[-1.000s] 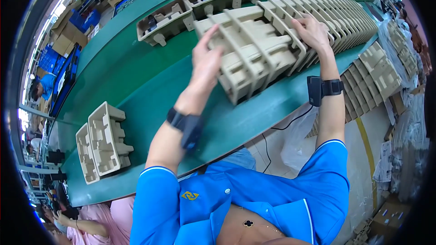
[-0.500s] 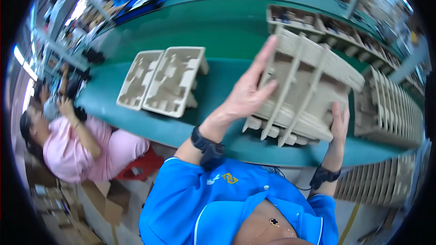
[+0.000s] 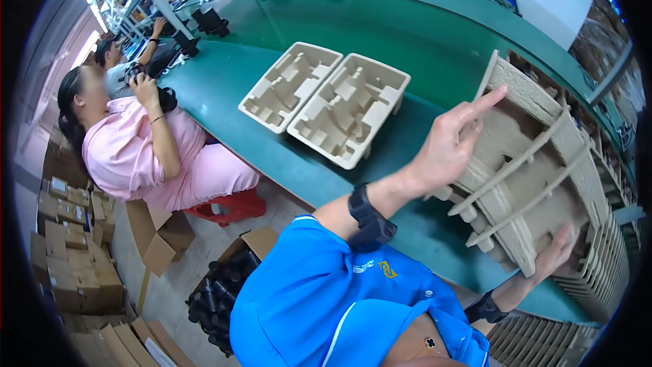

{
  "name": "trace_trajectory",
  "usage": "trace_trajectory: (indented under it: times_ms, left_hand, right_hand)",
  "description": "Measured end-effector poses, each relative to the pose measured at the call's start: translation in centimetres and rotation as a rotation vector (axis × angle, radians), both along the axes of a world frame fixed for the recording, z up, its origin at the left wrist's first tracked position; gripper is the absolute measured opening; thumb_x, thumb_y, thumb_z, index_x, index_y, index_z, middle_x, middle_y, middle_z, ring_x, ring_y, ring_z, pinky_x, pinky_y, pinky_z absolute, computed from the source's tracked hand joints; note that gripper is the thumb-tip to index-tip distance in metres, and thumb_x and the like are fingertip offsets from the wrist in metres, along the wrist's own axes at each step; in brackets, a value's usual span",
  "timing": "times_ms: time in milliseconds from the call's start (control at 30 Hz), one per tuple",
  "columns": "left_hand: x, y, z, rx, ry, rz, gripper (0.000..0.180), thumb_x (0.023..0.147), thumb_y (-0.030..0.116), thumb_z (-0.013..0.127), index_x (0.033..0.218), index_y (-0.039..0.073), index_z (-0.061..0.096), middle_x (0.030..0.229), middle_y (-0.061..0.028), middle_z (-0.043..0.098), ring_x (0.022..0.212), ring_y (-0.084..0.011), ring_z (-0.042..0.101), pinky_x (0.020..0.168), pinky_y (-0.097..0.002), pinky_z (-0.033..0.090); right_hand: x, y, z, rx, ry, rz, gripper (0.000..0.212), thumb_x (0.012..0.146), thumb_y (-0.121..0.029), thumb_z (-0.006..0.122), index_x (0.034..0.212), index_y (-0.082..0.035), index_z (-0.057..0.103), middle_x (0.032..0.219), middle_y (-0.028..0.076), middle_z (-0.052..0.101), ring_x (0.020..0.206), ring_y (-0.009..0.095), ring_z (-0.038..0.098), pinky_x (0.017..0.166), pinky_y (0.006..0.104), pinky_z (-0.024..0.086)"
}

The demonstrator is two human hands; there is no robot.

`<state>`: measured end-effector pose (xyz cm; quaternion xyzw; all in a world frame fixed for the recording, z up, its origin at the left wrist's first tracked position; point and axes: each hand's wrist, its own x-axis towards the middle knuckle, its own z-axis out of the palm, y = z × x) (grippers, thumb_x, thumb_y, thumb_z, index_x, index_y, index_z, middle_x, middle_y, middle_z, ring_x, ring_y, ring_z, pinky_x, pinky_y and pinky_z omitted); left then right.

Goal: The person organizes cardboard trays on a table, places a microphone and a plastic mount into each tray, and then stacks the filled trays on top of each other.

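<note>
A few nested moulded-pulp trays [image 3: 523,163], beige and seen from their ribbed side, are held tilted between my two hands above the green table's right part. My left hand [image 3: 448,146] presses against their left side, the index finger stretched along the upper edge. Around their lower right edge lies my right hand [image 3: 553,258], partly hidden by the trays. Further left on the table, two more pulp trays sit side by side with their hollows up: the left tray [image 3: 261,117] and the right tray [image 3: 319,149]. Their compartments hold nothing that I can see.
A long stack of pulp trays [image 3: 604,272] stands at the right, with more trays [image 3: 543,340] below the table edge. To the left, a person in pink [image 3: 136,143] sits handling a black object. On the floor, a carton [image 3: 261,241] holds black parts.
My view has swung left, so the table and the two trays appear further right. The held trays have shifted rightward toward the long stack and tilted more, still between both hands.
</note>
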<state>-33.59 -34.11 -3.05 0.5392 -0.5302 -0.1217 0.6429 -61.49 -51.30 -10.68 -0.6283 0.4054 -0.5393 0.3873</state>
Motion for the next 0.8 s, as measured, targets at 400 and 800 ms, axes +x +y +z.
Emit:
trace_trajectory:
  times_ms: [400, 800]
  left_hand:
    - [1.6, 3.0, 1.3, 0.032, -0.186, 0.165, 0.055, 0.087, -0.006, 0.042, 0.140, 0.008, 0.047, 0.134, -0.0194, 0.052, 0.119, -0.0296, 0.055, 0.102, -0.0358, 0.042]
    - [-2.6, 2.6, 0.0, 0.105, -0.961, 0.518, 0.062, 0.092, 0.033, 0.054, 0.147, 0.009, 0.035, 0.122, -0.0308, 0.050, 0.097, -0.0431, 0.059, 0.075, -0.0439, 0.051]
  right_hand:
    - [-4.2, -1.8, 0.2, 0.133, -0.177, -0.028, 0.075, 0.093, -0.046, 0.060, 0.141, 0.006, 0.038, 0.142, 0.018, 0.044, 0.126, 0.025, 0.045, 0.108, 0.0349, 0.032]
    - [-3.3, -0.4, -0.2, 0.677, -0.591, 0.134, 0.069, 0.093, -0.049, 0.057, 0.138, 0.002, 0.045, 0.141, 0.011, 0.046, 0.124, 0.025, 0.046, 0.106, 0.0337, 0.034]
